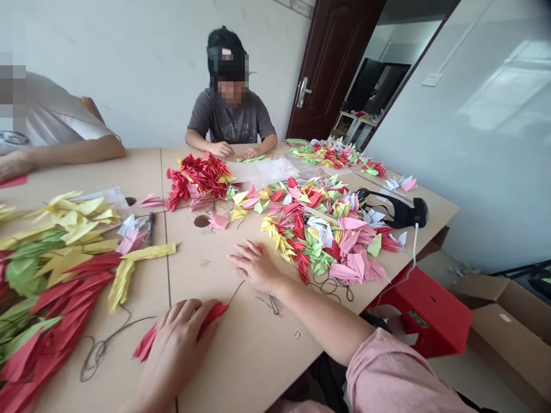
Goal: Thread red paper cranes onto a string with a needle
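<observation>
My left hand [176, 335] rests at the table's front, its fingers curved over a string of red folded paper cranes [145, 343], whose ends stick out on both sides. A dark thread [235, 291] runs from the red paper toward my right hand [253, 267]. That hand lies low over the table with its fingers stretched and apart, beside a mixed pile of paper cranes [318, 229]. A bit of red shows behind its fingertips; I cannot tell what it is. A loop of thread [273, 307] lies under my right wrist.
Strings of yellow, green and red cranes [73, 287] cover the left side, near a black pen [150, 229]. A red crane heap [196, 180] lies farther back. Two people sit across the table [142, 172]. A black strapped device [396, 209] with a white cable stands at right.
</observation>
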{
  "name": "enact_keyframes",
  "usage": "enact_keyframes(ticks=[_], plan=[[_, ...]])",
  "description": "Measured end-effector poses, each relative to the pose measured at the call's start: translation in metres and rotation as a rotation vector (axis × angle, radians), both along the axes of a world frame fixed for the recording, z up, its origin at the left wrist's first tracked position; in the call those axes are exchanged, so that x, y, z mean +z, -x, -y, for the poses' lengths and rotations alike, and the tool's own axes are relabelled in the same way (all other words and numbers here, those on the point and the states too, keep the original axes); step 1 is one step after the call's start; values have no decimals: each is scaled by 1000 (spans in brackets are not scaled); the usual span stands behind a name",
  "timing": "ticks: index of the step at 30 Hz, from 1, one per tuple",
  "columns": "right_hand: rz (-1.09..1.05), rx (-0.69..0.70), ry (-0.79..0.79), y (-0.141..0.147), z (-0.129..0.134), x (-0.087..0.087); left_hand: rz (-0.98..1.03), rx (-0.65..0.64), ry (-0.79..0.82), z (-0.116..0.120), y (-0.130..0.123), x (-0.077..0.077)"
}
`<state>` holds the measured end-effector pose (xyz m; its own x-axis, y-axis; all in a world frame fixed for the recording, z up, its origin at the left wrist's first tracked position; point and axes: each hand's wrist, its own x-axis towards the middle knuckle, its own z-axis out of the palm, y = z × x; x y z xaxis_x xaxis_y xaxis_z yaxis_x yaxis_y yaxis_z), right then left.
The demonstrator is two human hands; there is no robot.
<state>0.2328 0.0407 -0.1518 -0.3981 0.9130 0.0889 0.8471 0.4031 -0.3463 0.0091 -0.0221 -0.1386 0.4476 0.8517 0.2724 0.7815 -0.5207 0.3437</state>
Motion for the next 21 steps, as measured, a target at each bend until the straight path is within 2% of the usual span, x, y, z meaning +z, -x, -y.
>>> enact_keyframes(ticks=[6,11,17,19,21], plan=[[-19,-82,-77,1,-2,-2,32,25,33,-2,-2,2],[-8,-114,-148,3,3,0,23,-5,96,1,-3,13],[-34,-21,-258,2,16,-2,19,-12,126,12,0,27],[-5,18,-393,1,19,-6,25,-12,130,12,4,32],[24,95,-432,2,25,-9,25,7,131,10,14,37]])
